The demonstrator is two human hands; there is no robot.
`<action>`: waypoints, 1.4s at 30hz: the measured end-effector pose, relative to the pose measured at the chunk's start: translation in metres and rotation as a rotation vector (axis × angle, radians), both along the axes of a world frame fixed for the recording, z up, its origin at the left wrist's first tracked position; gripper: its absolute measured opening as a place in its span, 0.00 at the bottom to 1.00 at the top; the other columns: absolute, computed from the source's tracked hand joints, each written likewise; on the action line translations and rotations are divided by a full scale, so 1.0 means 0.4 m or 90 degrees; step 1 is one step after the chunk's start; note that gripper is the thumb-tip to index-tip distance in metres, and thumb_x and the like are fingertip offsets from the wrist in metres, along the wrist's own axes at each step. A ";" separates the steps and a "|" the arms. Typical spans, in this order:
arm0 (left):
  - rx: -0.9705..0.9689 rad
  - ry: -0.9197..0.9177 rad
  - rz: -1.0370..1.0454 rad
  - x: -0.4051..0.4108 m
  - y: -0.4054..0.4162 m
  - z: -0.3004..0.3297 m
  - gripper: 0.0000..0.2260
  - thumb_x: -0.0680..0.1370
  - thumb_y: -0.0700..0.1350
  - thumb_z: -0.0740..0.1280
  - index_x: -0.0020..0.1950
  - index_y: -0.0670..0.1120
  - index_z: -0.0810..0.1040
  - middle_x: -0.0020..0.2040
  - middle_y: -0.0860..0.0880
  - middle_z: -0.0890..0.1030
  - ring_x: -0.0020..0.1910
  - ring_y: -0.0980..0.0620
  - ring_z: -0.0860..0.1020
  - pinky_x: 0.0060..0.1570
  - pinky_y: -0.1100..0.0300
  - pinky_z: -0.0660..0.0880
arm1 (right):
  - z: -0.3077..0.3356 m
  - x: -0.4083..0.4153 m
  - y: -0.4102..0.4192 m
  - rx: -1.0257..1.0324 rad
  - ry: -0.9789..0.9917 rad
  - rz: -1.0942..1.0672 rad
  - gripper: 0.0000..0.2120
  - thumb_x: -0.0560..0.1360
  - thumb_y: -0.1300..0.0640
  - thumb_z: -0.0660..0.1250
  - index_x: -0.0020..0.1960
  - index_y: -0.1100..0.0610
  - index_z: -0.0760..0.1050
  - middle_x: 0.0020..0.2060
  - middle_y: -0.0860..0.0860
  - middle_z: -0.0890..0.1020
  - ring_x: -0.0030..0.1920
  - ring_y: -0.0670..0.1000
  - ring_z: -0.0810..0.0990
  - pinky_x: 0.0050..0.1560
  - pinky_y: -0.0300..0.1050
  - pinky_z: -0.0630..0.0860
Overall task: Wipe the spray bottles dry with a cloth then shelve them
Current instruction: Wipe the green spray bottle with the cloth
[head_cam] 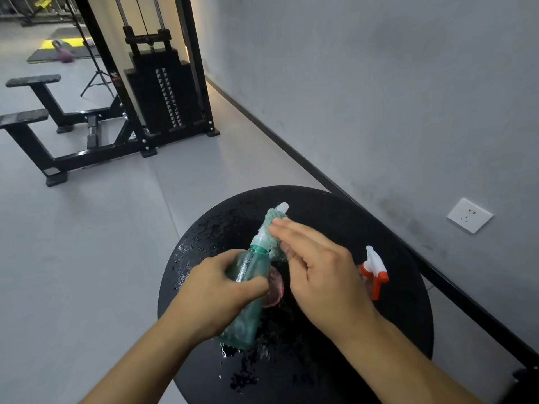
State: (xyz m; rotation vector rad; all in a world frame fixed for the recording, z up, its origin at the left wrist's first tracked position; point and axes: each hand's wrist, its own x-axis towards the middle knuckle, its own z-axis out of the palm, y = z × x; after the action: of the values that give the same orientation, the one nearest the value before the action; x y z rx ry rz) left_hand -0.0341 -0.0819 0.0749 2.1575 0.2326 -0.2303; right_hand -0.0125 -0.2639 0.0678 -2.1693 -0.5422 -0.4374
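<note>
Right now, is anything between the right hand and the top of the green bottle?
Yes, the green cloth. It wraps the white sprayer head of the green spray bottle, and the right hand presses it there with straight fingers. The left hand grips the bottle's body directly, with nothing between them.

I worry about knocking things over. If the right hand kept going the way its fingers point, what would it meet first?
The right hand points up-left; its fingers already press the green cloth against the green bottle's white spray head, probably met first.

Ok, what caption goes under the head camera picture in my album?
Left hand holds a green spray bottle while the right hand wipes its nozzle with a cloth.
</note>
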 end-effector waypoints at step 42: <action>-0.288 -0.016 0.101 0.013 0.033 -0.002 0.22 0.65 0.55 0.80 0.57 0.53 0.84 0.48 0.47 0.89 0.45 0.42 0.89 0.49 0.43 0.84 | 0.028 0.017 -0.024 0.107 -0.032 -0.076 0.17 0.80 0.66 0.66 0.66 0.55 0.79 0.63 0.45 0.81 0.65 0.38 0.76 0.64 0.36 0.74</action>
State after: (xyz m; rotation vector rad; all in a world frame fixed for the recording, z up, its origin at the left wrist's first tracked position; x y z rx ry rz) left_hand -0.0289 -0.0686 0.0742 1.6840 0.3041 -0.1482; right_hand -0.0058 -0.2736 0.0789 -2.0390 -0.3895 -0.5827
